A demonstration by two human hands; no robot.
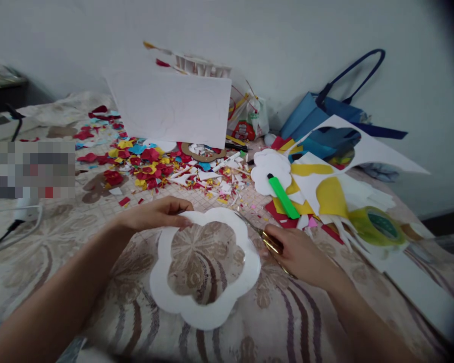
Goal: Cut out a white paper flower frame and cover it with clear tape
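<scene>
My left hand (162, 213) pinches the upper left edge of a white flower-shaped paper ring (208, 318), whose middle is cut out so the patterned cloth shows through. In my right hand (297, 252) is a pair of scissors (271, 243) with gold-coloured handles. The blades point up and left, by the ring's upper right edge; I cannot tell whether they touch the paper. Beyond my right hand, a green highlighter-like stick with a black end (283, 197) lies across a solid white paper flower (263, 164).
Behind my hands lie many coloured paper scraps (151, 169) and a standing white sheet (177, 108). To the right are a roll of tape (378, 225), a white sheet with a cut-out hole (393, 156) and a blue bag (306, 113). A cable (7, 232) runs at the left.
</scene>
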